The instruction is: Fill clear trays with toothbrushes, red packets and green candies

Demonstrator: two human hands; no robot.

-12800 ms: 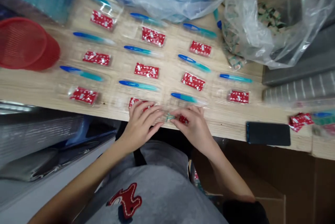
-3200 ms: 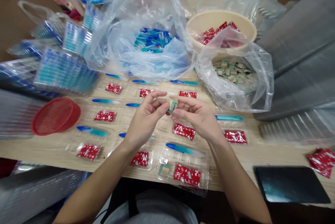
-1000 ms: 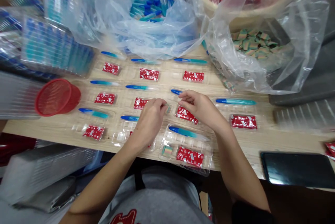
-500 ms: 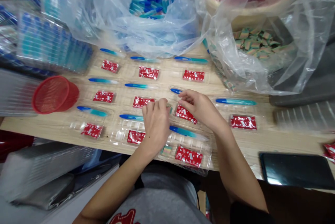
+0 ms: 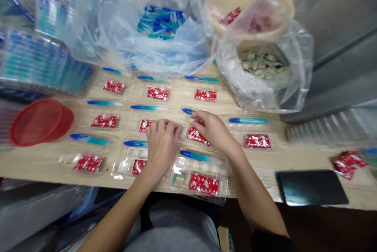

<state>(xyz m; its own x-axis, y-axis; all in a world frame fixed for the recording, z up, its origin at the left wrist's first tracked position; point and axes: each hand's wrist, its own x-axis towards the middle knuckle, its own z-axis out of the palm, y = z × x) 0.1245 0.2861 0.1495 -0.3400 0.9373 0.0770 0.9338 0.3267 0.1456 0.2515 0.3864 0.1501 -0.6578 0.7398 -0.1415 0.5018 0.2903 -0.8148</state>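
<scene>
The block (image 5: 181,130) is at the middle of the table (image 5: 266,163), between the two hands and just to the right of the left fingertips. The left hand (image 5: 162,146) is therefore the nearer one; the right hand (image 5: 210,128) is a little apart, on the right side. How the long axis of the block lies, I cannot tell, because the fingers hide much of it.

The left hand is bent downward with its fingers close together; whether it grips the block, I cannot see. The right hand is half curled, with a gap between thumb and fingers, and I see nothing held in it. It is over the far right part of a packet (image 5: 198,136) and covers one end of a pen (image 5: 188,111).

What shows of the block is small, greenish and blurred. The packet is red with white dots, in shiny wrapping, and its length runs from far left to near right.
</scene>
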